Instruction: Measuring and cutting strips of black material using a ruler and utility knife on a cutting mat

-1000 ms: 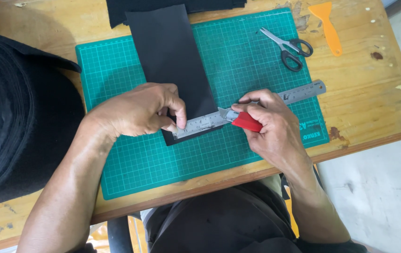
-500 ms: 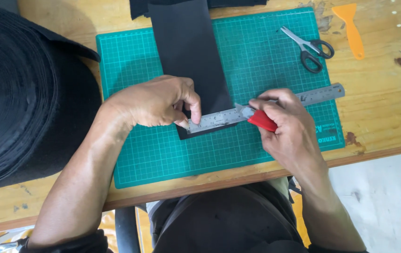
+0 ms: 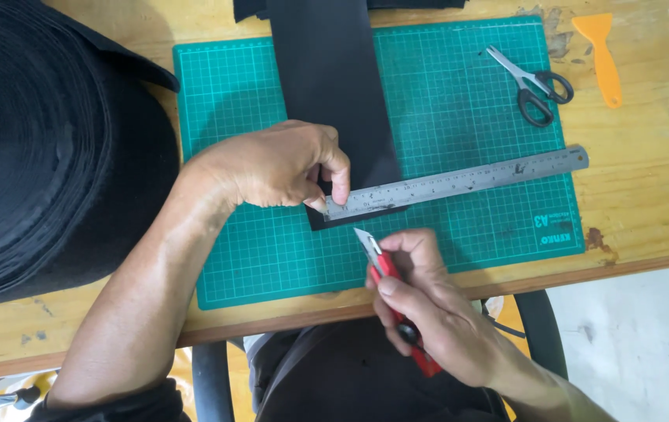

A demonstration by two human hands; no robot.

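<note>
Left hand (image 3: 272, 166) presses fingertips on the near end of the steel ruler (image 3: 459, 181), pinning it across the black strip (image 3: 334, 94) on the green cutting mat (image 3: 459, 94). Right hand (image 3: 428, 305) grips the red utility knife (image 3: 385, 273), blade out, lifted just off the ruler's near edge. Step, by my reading: trimming the strip end. Next pass needs the blade tight against the ruler, with steady downward pressure.

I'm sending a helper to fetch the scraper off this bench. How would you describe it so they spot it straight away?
Start at the green cutting mat on the wooden table. Just past the mat's far right corner, beyond the scissors, lies the scraper. It is flat orange plastic with a wide blade end and a narrow handle, the only orange thing on the table.
</note>
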